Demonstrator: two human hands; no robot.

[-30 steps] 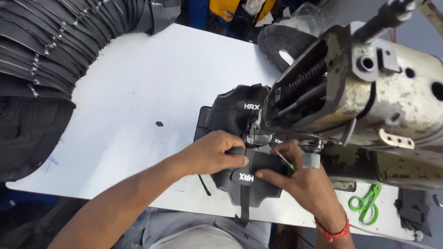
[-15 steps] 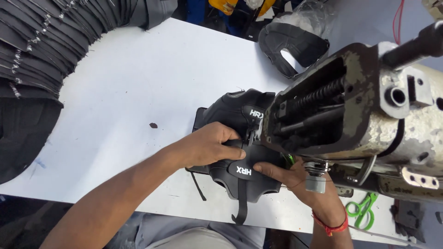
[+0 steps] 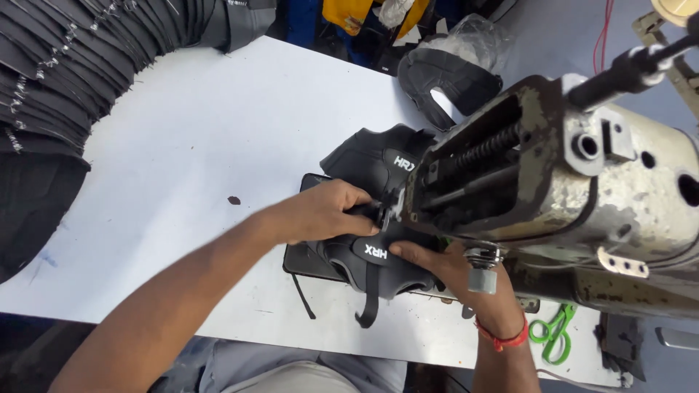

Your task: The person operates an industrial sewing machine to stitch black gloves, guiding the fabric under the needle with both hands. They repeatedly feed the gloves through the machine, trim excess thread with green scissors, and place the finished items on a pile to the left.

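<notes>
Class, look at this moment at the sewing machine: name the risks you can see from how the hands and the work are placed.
1. The left hand pinches the black padded shoe upper right at the worn grey metal sewing machine head; fingers could get caught near the needle area, which is hidden here.
2. The right hand lies under the machine head, so it is partly out of sight.
3. The black loose strap dangles off the white table and could snag.
</notes>
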